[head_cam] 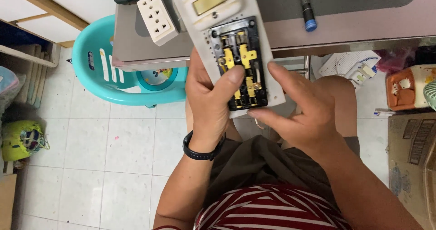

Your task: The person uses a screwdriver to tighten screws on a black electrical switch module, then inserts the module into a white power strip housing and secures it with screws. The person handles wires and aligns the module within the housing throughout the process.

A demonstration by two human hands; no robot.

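Inspection step: left hand (210,100) grips the long white plastic switch board (229,43) – exposed black-and-brass terminal block (240,66) facing up – while right hand (302,116), fingers loosely spread and empty, steadies its edge; next move likely calls for fine fingertip work.

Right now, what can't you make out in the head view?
- Switch panel: top end cut off by the frame's upper edge.
- Its left edge and back: covered by the left hand.
- Black-and-yellow contact block: part hidden under the left thumb; screw details too small.
- Right hand: whether its fingers press the panel or only graze its edge is unclear.
- Blue-capped pen and white socket block: tops cut off by the upper edge.
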